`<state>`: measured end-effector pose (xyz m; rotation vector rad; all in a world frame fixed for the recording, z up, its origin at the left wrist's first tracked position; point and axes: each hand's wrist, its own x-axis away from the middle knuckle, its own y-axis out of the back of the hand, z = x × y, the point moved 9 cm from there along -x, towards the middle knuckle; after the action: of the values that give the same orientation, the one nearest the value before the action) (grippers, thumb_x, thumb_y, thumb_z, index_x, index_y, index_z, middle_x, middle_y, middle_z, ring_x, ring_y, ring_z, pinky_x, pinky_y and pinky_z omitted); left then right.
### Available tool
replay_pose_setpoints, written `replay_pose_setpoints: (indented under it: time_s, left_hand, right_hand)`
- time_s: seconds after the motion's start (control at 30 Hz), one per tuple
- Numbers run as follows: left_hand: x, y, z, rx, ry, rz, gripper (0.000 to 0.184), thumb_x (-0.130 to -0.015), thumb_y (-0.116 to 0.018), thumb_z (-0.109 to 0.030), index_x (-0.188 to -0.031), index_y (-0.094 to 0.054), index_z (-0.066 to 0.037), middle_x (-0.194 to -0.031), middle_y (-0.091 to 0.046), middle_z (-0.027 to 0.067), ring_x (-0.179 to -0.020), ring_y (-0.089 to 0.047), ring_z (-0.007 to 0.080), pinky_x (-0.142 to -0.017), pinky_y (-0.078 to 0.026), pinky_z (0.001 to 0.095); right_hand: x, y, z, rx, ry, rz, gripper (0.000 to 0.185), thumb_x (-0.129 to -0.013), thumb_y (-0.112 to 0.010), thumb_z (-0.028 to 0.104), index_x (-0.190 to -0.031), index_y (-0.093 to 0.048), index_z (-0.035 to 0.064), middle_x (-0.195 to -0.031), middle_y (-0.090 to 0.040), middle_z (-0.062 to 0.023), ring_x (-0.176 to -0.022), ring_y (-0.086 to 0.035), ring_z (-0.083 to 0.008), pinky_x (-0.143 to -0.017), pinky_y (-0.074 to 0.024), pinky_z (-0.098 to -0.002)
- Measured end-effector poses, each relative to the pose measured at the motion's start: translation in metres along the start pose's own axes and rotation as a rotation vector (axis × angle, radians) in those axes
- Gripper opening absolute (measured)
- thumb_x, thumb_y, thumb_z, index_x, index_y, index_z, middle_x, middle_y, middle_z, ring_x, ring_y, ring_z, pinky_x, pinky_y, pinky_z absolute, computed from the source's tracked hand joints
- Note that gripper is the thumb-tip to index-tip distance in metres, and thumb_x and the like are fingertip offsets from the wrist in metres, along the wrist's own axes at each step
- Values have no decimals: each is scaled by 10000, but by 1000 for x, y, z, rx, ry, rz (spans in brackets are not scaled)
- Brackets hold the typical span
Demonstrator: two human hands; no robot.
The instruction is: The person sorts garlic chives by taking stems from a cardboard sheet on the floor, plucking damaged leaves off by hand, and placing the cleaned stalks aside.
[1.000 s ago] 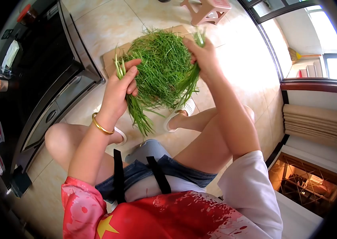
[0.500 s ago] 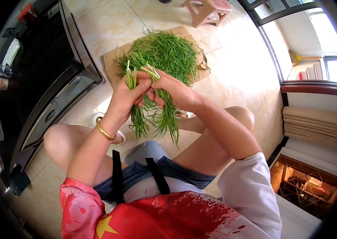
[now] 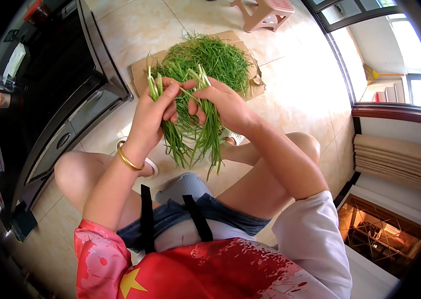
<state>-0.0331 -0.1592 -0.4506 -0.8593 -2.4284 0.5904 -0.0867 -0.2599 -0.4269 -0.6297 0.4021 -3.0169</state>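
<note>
My left hand (image 3: 153, 112) is closed around a bunch of chives (image 3: 174, 142), pale stem ends up and green leaves hanging down. A second bunch of chives (image 3: 211, 134) is in my right hand (image 3: 228, 105), its white ends showing above the fingers. Between the two hands, a pale stem stretches from my left thumb and fingertips to the right bunch. Beyond them a large heap of loose chives (image 3: 210, 60) lies on a flattened piece of cardboard (image 3: 140, 72) on the floor. The palms' inner sides are partly hidden by leaves and fingers.
A black glossy cabinet (image 3: 78, 104) with jars and small boxes on top stands at the left. A pink plastic stool (image 3: 265, 17) is at the far side. My knees flank the hands, and a glass door (image 3: 340, 20) is at the upper right.
My hands have moved slightly apart, and a stem now spans the gap between them. The right bunch's white ends stand higher. Both hands keep hold of their chives.
</note>
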Motion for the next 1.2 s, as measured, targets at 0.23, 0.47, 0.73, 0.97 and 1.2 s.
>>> replay_pose_setpoints:
  time_s: [0.23, 0.47, 0.73, 0.97, 1.2]
  left_hand:
    - [-5, 17, -14, 53, -125, -89, 164, -941, -586, -205, -1002, -544, -59, -871, -550, 18, -553, -391, 45, -531, -399, 234]
    - [-3, 30, -31, 77, -189, -189, 221, -930, -604, -236, -1033, -547, -50, -824, -517, -9, -564, -395, 42, -547, -402, 235]
    - [3, -9, 1, -112, -18, 11, 216, -917, -628, -200, -1051, -570, -40, -730, -522, -29, -540, -400, 42, -515, -393, 218]
    - [3, -6, 3, -98, -47, 0, 193, -947, -585, -228, -983, -555, -42, -712, -496, -32, -549, -399, 42, -512, -394, 220]
    - [6, 2, -2, -49, -66, -107, 202, -936, -604, -239, -957, -530, -53, -712, -472, -30, -524, -385, 45, -496, -389, 226]
  right_hand:
    - [0, 6, 1, 42, -35, -78, 238, -949, -497, 191, -1102, -507, 8, -806, -561, -53, -643, -497, -106, -585, -422, -247]
    - [2, 11, 6, -160, 43, -99, 184, -947, -512, 160, -1065, -492, 20, -797, -547, -50, -633, -481, -102, -570, -406, -251]
    - [4, -2, 8, 114, 60, -88, 177, -931, -531, 145, -1046, -496, 15, -733, -544, -42, -657, -515, -117, -622, -436, -268]
    - [3, 2, 10, 222, 29, -157, 165, -900, -574, 144, -981, -515, 14, -707, -543, -28, -630, -527, -103, -590, -442, -259]
    - [7, 11, 15, 256, 70, -284, 197, -881, -601, 161, -988, -523, 15, -756, -573, -35, -631, -549, -111, -602, -472, -281]
